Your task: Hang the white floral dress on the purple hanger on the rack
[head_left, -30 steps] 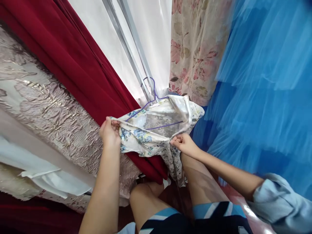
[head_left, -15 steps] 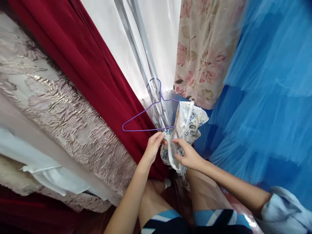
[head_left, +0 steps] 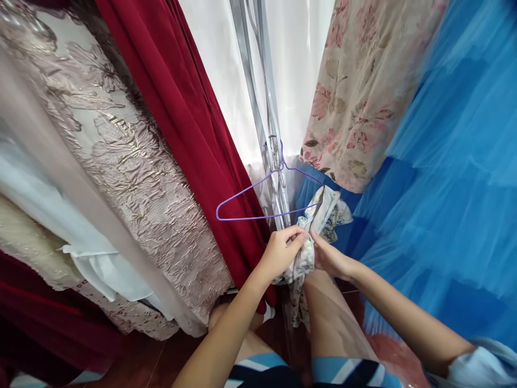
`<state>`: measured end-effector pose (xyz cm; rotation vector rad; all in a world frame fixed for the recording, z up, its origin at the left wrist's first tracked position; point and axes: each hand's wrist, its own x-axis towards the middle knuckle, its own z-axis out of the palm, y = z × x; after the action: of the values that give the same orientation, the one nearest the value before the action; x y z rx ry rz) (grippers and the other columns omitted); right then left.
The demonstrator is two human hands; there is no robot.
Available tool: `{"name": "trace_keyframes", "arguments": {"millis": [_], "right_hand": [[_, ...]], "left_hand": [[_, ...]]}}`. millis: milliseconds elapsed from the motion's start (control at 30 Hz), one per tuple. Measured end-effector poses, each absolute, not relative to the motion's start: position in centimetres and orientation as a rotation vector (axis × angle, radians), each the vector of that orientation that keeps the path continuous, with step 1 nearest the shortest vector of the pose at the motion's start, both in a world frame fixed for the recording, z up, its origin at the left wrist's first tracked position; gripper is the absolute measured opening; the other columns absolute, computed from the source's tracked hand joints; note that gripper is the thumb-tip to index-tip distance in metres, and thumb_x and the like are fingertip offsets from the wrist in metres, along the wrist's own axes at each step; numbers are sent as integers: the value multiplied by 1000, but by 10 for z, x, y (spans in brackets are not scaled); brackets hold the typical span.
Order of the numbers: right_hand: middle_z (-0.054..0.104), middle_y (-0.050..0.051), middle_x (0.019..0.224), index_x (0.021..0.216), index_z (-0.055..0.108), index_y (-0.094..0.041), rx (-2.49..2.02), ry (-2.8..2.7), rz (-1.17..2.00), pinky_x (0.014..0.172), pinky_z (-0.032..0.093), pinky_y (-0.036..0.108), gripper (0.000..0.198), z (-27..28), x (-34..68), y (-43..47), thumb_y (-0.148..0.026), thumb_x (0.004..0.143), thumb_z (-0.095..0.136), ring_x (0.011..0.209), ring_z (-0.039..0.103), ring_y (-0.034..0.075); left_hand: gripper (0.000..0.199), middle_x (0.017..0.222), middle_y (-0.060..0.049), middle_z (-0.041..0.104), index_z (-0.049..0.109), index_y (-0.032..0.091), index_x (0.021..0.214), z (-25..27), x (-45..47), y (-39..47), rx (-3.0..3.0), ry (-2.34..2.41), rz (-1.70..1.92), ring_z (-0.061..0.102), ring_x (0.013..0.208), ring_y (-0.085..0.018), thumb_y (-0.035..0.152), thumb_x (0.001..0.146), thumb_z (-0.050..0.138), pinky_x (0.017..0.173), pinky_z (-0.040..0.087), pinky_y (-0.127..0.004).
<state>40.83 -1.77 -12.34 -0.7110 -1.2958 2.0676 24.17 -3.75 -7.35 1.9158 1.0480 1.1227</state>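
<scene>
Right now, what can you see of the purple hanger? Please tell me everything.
The purple hanger is a thin triangular frame, seemingly coated wire or plastic. Its curved top hook is at the grey metal poles. The left end is bare, in front of the dark red fabric; the right end is hidden in the blue-flowered garment. Neither the left hand nor the right hand, both on that garment, visibly touches it.
</scene>
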Motion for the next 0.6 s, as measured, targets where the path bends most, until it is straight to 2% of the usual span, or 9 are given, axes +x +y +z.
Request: {"name": "trace_keyframes", "arguments": {"millis": [67,133,233,300,433,600], "right_hand": [[74,11,92,106,67,-17,-593,-1238,2137,94,49,43,66,-113,395,-28,-74,90,37,96,70,27],[73,12,92,103,67,-17,-581,-1182,2186,90,51,42,68,-106,387,-31,-77,88,36,95,70,28],[73,12,87,97,66,-16,-592,-1124,2262,84,52,40,70,-104,389,-28,-77,85,37,91,70,29],[72,12,84,95,66,-15,-583,-1094,2296,82,53,38,61,-107,396,-29,-71,83,46,87,70,28],[71,8,76,91,68,-12,-599,-1013,2400,73,52,30,38,-119,409,-41,-46,73,70,71,68,21],[71,5,79,100,69,-12,-594,-1035,2390,70,52,26,46,-122,426,-53,-31,60,85,68,67,16]], "left_hand": [[33,75,-2,59,66,15,79,-79,238,-34,1915,1038,1113,53,73,-15,43,94,56,69,42,-25],[32,85,-4,61,67,16,80,-85,231,-33,1872,964,1102,56,83,-17,43,94,57,80,44,-26],[41,111,-8,65,69,18,106,-98,218,-37,1706,812,1019,57,107,-22,50,99,44,103,39,-33],[51,118,-9,65,66,18,118,-110,211,-42,1614,812,933,55,115,-24,55,100,36,110,35,-37],[51,118,-10,65,68,18,113,-126,209,-48,1739,876,875,54,117,-26,54,100,35,111,33,-38],[52,118,-10,63,71,19,104,-132,213,-38,2019,835,889,52,114,-27,38,101,22,108,33,-39]]}}
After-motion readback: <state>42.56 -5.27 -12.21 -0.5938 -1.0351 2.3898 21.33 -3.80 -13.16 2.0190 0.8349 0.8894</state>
